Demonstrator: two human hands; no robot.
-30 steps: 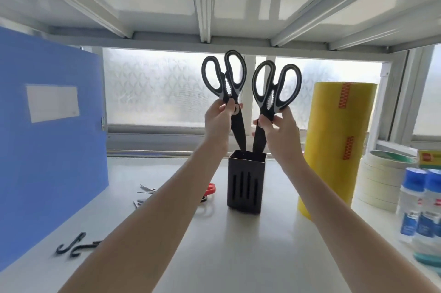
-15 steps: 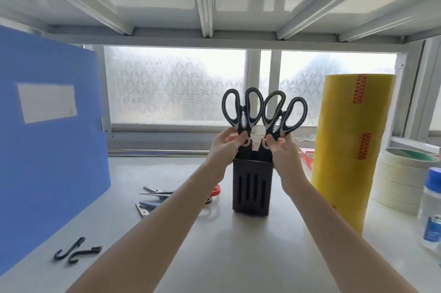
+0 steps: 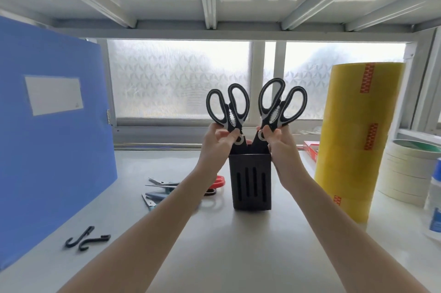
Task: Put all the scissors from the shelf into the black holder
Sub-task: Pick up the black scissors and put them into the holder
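1. At the middle of the shelf [image 3: 238, 245] stands the black holder [image 3: 250, 183], a slotted upright box, open at the top.
2. Left hand [image 3: 216, 143] pinches the left scissors [image 3: 228, 108] just below the handles; the blade goes down into the holder's left side.
3. Right hand [image 3: 278, 141] pinches the right scissors [image 3: 280, 104] the same way; its blade sits in the holder's right side.
4. Both pairs have black loops with grey inner grips and toothed notches between the handles. They tilt apart, handles up.
5. Left of the holder, partly hidden by the left forearm, more scissors lie flat: a red-handled pair [image 3: 218, 180] and blue-grey ones [image 3: 155, 196].
6. Two black hooks [image 3: 87, 241] lie near the front left.
7. A blue folder [image 3: 55, 149] stands at the left with a blank white label [image 3: 53, 94].
8. On the right stand a tall yellow roll [image 3: 358, 140] with red marks too small to read, a stack of tape rolls [image 3: 405, 173] and a bottle [image 3: 434, 207] with a blue label, unreadable.
9. A red box [image 3: 311, 148] lies behind the right hand.
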